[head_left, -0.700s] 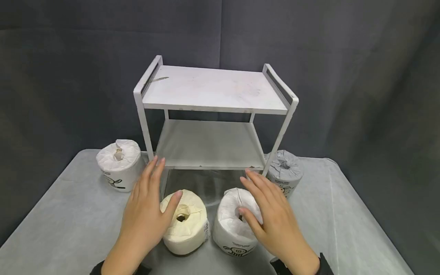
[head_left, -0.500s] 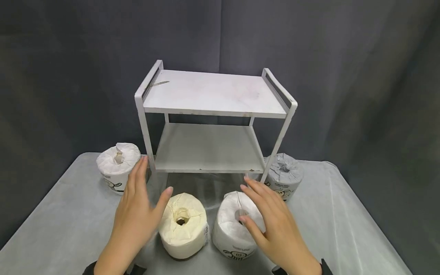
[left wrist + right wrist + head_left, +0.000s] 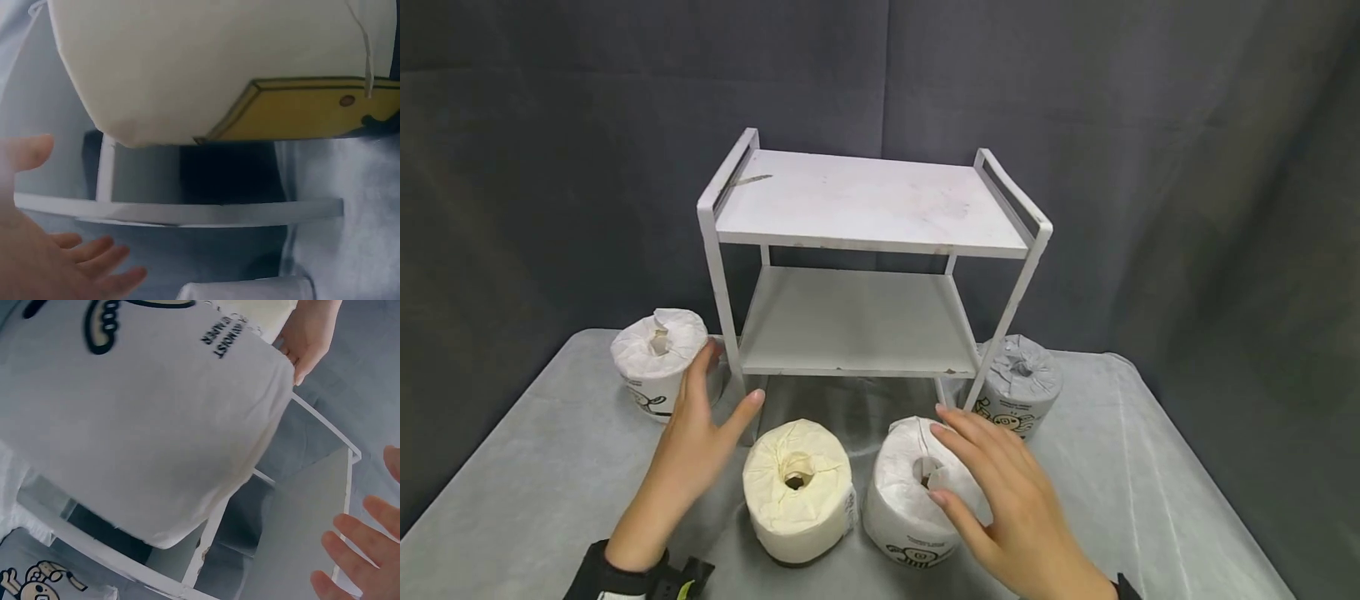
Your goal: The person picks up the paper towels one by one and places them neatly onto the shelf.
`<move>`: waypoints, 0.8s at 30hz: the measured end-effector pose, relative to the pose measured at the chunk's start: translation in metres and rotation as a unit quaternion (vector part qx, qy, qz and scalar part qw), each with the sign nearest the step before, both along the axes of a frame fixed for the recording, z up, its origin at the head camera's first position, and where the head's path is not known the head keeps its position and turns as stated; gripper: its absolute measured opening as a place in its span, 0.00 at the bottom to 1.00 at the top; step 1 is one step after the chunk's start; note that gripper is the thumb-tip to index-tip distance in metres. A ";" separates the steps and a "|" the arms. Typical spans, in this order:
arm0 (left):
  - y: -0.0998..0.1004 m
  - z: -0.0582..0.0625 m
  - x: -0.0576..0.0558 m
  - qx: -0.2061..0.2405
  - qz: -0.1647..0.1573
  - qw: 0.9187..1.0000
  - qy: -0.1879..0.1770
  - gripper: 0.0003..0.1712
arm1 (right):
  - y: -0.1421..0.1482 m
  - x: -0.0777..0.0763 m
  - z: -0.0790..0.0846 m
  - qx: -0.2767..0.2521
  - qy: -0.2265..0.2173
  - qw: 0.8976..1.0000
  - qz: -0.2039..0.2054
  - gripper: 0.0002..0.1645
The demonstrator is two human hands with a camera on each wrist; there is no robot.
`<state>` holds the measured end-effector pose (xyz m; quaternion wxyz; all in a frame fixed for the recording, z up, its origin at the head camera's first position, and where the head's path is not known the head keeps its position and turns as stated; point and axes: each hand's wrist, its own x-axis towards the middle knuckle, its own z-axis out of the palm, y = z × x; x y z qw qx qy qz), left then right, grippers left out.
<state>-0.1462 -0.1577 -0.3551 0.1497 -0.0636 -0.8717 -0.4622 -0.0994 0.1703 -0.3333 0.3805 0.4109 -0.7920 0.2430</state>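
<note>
In the head view a cream-wrapped toilet paper roll (image 3: 793,517) and a white-wrapped roll (image 3: 895,500) stand side by side at the front. My left hand (image 3: 685,450) is left of the cream roll, fingers extended and thumb apart. Its fingertips overlap the edge of another white roll (image 3: 647,354) at the back left. My right hand (image 3: 1018,508) hovers at the right side of the front white roll, fingers spread and partly covering it. Nothing lies in either palm. The front white roll (image 3: 137,412) fills much of the right wrist view.
Behind the front rolls stands a white two-tier rack (image 3: 872,200) with side rails, its lower shelf (image 3: 857,321) bare. A greyish-white roll (image 3: 1021,379) is by the rack's right leg. A grey cloth (image 3: 1120,483) covers the table, and a dark curtain hangs behind.
My left hand has moved left, away from the cream roll towards the back-left roll. My right hand has shifted slightly to the right and down. The rolls stay where they were.
</note>
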 end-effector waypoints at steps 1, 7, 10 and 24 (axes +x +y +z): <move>-0.002 -0.001 -0.003 0.010 -0.009 1.000 -0.007 0.48 | 0.001 0.000 0.000 0.000 0.007 1.000 0.006 0.29; -0.013 -0.011 -0.020 0.073 -0.085 0.992 -0.060 0.44 | 0.006 0.000 -0.001 0.005 0.037 0.999 0.030 0.27; -0.017 -0.016 -0.028 0.119 -0.122 0.982 -0.081 0.41 | 0.009 0.000 -0.004 0.015 0.048 0.998 0.034 0.26; -0.020 -0.046 -0.045 0.144 -0.117 0.982 -0.037 0.23 | 0.033 -0.001 -0.026 0.117 0.088 0.984 0.104 0.22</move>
